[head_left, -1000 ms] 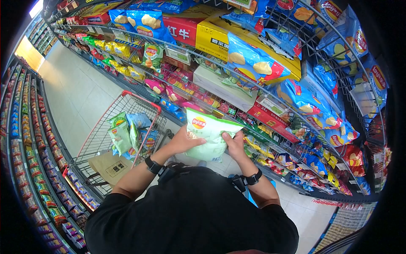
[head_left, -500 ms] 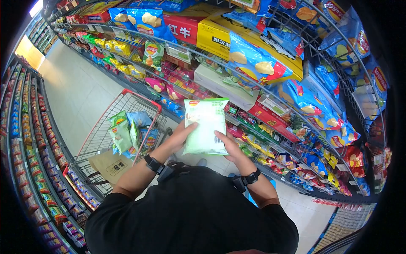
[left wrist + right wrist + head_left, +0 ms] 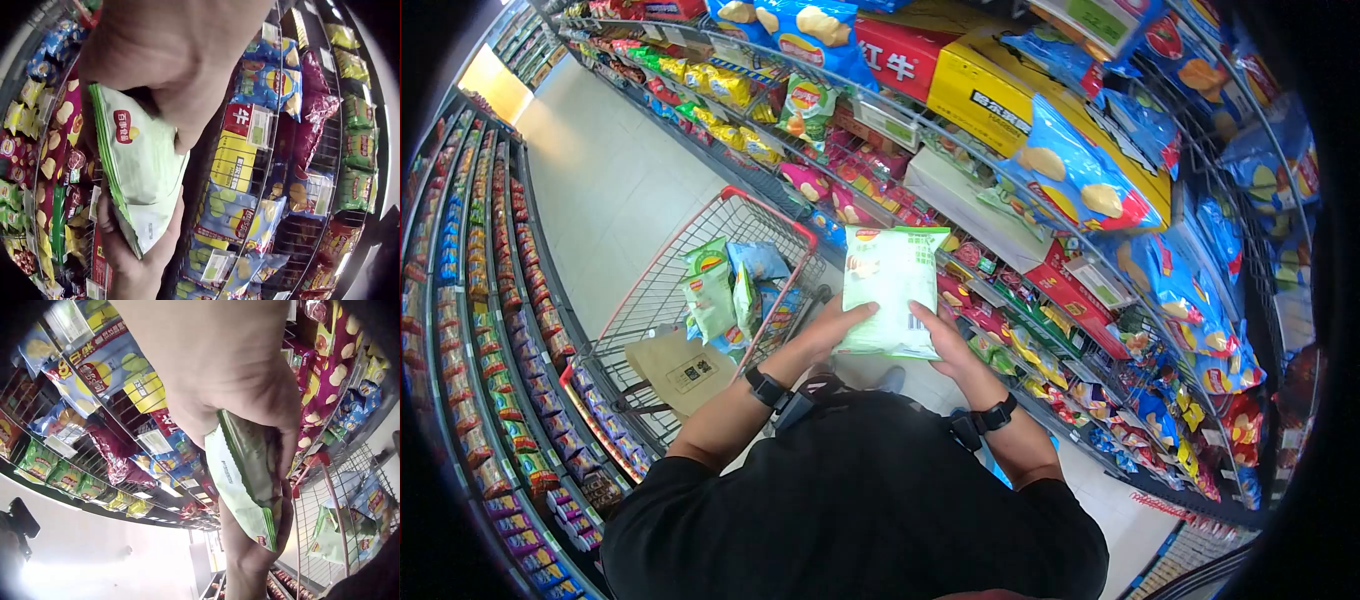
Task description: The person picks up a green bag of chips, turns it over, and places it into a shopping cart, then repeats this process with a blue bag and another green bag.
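A pale green chip bag (image 3: 890, 290) is held upright before the body, its printed face toward the head camera. The left hand (image 3: 832, 328) grips its left side and the right hand (image 3: 940, 338) its right side, thumbs on the near face. In the left wrist view the bag (image 3: 140, 156) shows edge-on between the left hand (image 3: 169, 56) and the right hand (image 3: 144, 256). In the right wrist view the bag (image 3: 240, 475) lies between the right hand (image 3: 231, 369) and the left hand (image 3: 247, 550); fingers behind it are partly hidden.
A red-rimmed shopping cart (image 3: 795, 228) stands at the left, holding several chip bags (image 3: 712, 300) and a brown paper bag (image 3: 685, 372). Wire shelves with blue chip bags (image 3: 1080, 175) and a yellow box (image 3: 980, 95) line the right. Another snack shelf (image 3: 500, 350) runs along the far left.
The bag, tilted and gripped near its top right a second ago, now stands upright, with the right hand lower on its side. The cart and shelves have shifted rightward in the head view.
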A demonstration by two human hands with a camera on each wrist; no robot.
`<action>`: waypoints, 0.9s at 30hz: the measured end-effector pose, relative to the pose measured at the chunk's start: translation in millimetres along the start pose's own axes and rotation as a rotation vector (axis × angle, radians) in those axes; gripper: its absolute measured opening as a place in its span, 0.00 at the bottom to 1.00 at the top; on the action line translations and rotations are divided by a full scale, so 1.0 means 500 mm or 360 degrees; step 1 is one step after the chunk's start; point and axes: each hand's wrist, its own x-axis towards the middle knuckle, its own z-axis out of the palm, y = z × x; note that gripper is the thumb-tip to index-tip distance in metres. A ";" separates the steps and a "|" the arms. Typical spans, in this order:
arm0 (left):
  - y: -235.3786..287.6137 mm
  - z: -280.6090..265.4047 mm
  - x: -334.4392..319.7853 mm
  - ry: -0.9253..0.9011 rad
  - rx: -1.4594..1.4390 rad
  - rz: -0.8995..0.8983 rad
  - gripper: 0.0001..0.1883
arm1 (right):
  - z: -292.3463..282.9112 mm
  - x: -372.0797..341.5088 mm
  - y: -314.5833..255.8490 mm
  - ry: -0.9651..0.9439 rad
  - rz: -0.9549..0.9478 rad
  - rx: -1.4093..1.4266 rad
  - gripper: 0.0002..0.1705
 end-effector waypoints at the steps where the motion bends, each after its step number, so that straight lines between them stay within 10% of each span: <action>1: -0.002 -0.015 0.000 0.0020 -0.0002 0.0011 0.33 | 0.007 0.011 0.005 -0.0004 0.0022 -0.0020 0.33; 24: 0.114 -0.467 -0.019 0.0401 -0.0073 0.0435 0.35 | 0.244 0.409 0.061 -0.0090 0.0109 -0.0886 0.40; 27: 0.081 -0.586 -0.004 0.0708 0.0434 0.0463 0.36 | 0.217 0.514 0.021 -0.0008 -0.0420 -0.1188 0.45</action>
